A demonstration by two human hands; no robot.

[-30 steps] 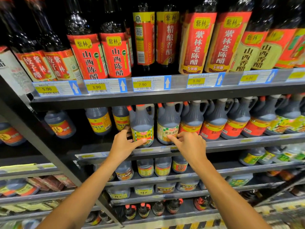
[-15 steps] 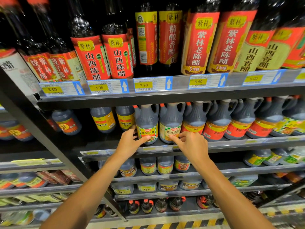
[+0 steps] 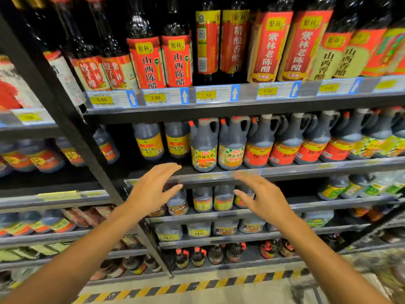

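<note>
With the left hand [image 3: 151, 191] and right hand [image 3: 263, 196] spread and empty, it seems best to grip the green-labelled jug [image 3: 204, 150] low, label squared to the shelf [image 3: 306, 170].

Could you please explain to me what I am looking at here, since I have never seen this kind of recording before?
There is no machine here: a person wears a wide-angle camera on the head, so the head view looks forward and down along their own two bare arms. They stand at a shop shelf unit. The left hand and the right hand are both open, fingers spread, and hold nothing. They hover just in front of the middle shelf. The nearest goods on it are two dark handled jugs side by side, the jug with the green label and the jug with the yellow label. More such jugs stand in a row to the right. On the shelf above stand tall bottles with red labels, with price tags below them.
</note>
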